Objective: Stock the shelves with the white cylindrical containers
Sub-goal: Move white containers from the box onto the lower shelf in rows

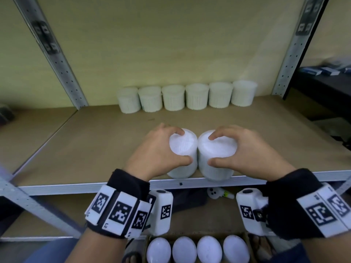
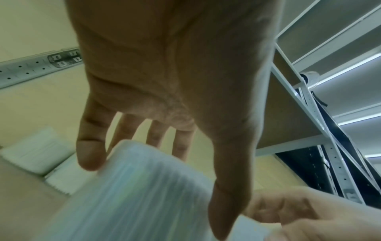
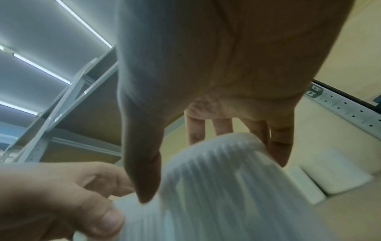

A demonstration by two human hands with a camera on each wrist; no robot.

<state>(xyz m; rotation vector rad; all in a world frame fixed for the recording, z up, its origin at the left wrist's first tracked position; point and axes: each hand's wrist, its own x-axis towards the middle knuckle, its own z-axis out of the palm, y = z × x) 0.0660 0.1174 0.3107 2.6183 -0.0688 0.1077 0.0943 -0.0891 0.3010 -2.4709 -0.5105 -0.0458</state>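
Two white ribbed cylindrical containers stand side by side, touching, at the front edge of the brown shelf (image 1: 95,141). My left hand (image 1: 161,150) grips the left container (image 1: 183,147) from above, thumb at the front and fingers behind. My right hand (image 1: 245,149) grips the right container (image 1: 218,149) the same way. In the left wrist view the left hand (image 2: 156,153) curls over the left container (image 2: 144,187). The right wrist view shows the right hand (image 3: 206,163) over the right container (image 3: 226,187). Several more containers (image 1: 186,98) stand in a row along the shelf's back.
A cardboard box (image 1: 190,247) below holds several white containers with rounded tops. Grey perforated metal uprights (image 1: 57,59) frame the shelf on both sides. A white shelf rail (image 1: 171,184) runs along the front. Small boxes (image 1: 322,71) lie on a dark surface at the far right.
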